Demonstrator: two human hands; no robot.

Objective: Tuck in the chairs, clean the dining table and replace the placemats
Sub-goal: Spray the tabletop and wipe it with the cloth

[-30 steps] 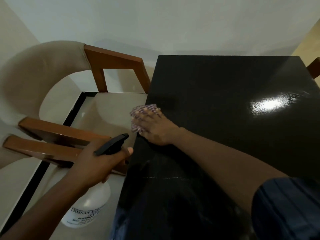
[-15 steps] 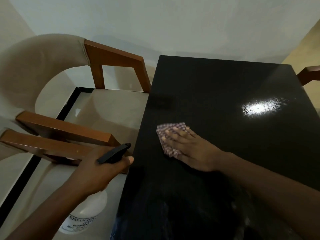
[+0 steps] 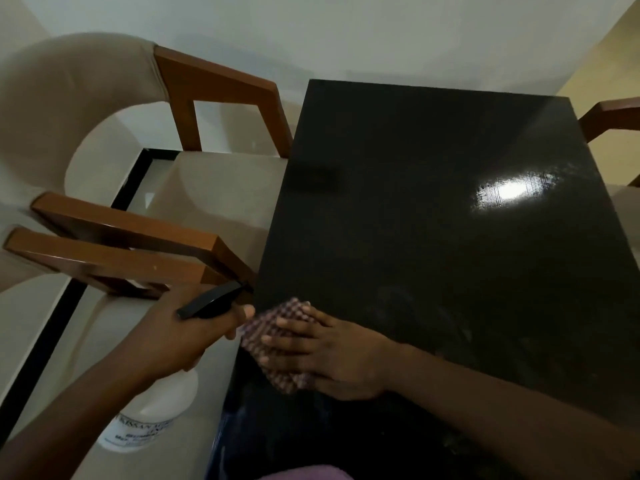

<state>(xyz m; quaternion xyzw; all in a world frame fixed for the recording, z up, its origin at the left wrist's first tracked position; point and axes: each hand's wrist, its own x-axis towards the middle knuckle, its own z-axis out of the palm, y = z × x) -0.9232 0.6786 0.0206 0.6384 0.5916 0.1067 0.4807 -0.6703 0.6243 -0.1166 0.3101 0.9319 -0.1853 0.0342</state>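
Two hands were at the near left corner of a glossy black rectangular surface [image 3: 433, 237]. The right hand [image 3: 339, 355] lay flat, fingers straight and slightly spread, pressing a small folded cloth in a red-and-white check [image 3: 273, 327] against the surface right at its left edge. The left hand [image 3: 180, 337], just beside it and off the edge, was curled round the neck of a white plastic spray bottle [image 3: 156, 407] with a black trigger head [image 3: 207, 301], its thumb tip close to the cloth. The bottle hung below that hand, its label lettering too blurred to read in full. Along the left side of the surface stood two armchairs with beige upholstery and reddish-brown wooden arms. The farther armchair [image 3: 221, 84] had its seat against the surface's edge, and the nearer armchair [image 3: 104, 251] had its arm tips close to the edge, just above the left hand. Another wooden chair arm [image 3: 613, 114] showed at the far right corner. A bright patch of reflected light [image 3: 509, 194] sat on the right part of the surface, with faint streaks nearer the front. A black strip in the pale floor [image 3: 130, 183] ran beneath the armchairs.
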